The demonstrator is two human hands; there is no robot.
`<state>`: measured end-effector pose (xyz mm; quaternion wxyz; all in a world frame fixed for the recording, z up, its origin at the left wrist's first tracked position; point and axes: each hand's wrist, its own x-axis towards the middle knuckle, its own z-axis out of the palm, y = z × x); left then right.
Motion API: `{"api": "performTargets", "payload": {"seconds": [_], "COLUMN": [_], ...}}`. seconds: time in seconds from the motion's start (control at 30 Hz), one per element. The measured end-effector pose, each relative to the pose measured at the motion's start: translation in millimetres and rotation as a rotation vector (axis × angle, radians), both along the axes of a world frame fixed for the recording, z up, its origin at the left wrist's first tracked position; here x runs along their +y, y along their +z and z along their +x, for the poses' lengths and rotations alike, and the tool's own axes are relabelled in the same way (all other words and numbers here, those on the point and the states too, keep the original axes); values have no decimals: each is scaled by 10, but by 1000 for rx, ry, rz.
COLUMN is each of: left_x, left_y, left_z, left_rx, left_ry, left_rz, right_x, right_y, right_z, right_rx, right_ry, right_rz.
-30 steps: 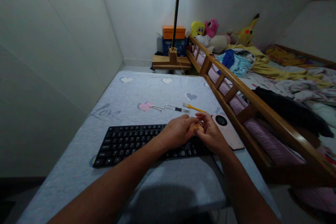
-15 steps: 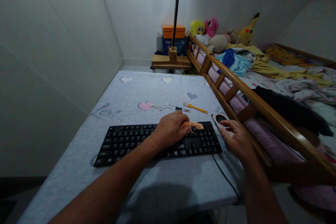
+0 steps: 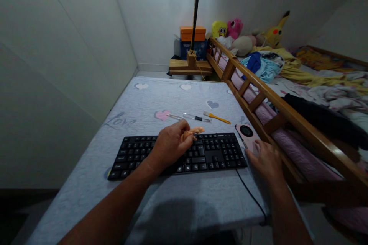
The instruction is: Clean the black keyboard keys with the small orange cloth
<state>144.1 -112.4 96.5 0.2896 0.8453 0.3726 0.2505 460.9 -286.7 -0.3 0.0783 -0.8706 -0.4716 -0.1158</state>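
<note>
My left hand (image 3: 172,141) is closed around a crumpled peach-orange cloth (image 3: 197,130), whose loose end sticks out to the right beyond the fingers. Hand and cloth are over the middle of a black keyboard (image 3: 216,157), covering part of its keys. On the right, my right hand (image 3: 267,160) grips the near end of a pink phone (image 3: 246,131) with a round black camera area, thumb on its left edge. The phone lies on the bed cover beside the keyboard.
Beyond the keyboard lie a yellow-handled brush (image 3: 220,118), a wire tool with a black grip (image 3: 198,118) and thin white sticks (image 3: 174,116). A cable (image 3: 251,193) runs off the keyboard's near side. A wooden bed rail (image 3: 258,86) borders the right.
My left hand has slid left along the keyboard with the cloth. My right hand has drawn back towards me along the phone, uncovering its round camera area.
</note>
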Motion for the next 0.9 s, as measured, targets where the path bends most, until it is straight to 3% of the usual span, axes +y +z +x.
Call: {"api": "performTargets", "payload": {"seconds": [0.33, 0.6, 0.9], "left_x": [-68, -138, -169], "left_y": [-31, -39, -45], "left_z": [142, 241, 286], "left_rx": [6, 52, 70], "left_ry": [-68, -119, -147], "left_rz": [-18, 11, -2], "right_x": [26, -27, -43], "right_y": [31, 136, 514], "right_z": [123, -19, 3], "right_rx": [64, 127, 429], "right_ry": [47, 72, -4], "right_rz": [-46, -71, -104]}}
